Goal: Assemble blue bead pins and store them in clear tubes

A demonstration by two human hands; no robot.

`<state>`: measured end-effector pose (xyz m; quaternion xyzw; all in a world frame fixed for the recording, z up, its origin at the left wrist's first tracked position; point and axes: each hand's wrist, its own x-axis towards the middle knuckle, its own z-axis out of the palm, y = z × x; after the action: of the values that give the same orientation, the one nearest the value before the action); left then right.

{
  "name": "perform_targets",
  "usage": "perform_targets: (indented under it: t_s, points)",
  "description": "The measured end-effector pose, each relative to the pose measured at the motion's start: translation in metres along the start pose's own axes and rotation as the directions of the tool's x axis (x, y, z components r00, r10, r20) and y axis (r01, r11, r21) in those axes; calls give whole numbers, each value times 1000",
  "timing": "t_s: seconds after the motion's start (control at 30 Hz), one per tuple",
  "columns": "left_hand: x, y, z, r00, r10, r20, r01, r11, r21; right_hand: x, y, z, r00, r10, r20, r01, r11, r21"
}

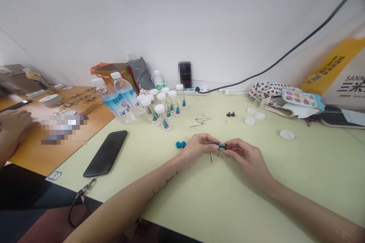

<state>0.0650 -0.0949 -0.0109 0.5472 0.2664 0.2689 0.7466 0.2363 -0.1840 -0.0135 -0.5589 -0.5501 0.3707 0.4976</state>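
Nearer than the filled, white-capped clear tubes (pixel 162 117) — seemingly finished — the left hand (pixel 199 149) and right hand (pixel 247 155) are pinching a small blue-and-black part (pixel 222 147), while two round blue pieces (pixel 178 144) are waiting.

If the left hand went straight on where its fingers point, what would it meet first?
Most likely the small black part between the hands, then the right hand itself; exact depth is hard to judge here.
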Motion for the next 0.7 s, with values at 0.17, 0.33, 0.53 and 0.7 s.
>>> perform_targets:
  t_s: [0.17,0.33,0.53,0.7]
  points:
    - [0,0,-1,1000,-5,-8,5,1000,14,1,-1,0,999,29,16,-30,999,17]
    - [0,0,-1,1000,-10,-22,10,1000,0,1,1,0,999,26,18,-27,999,28]
    - [1,-1,-1,999,-11,-34,10,999,-41,1,3,0,1000,7,3,-7,1000,17]
    - [1,-1,-1,1000,-10,-24,10,1000,-15,1,1,1,1000,13,24,-14,1000,27]
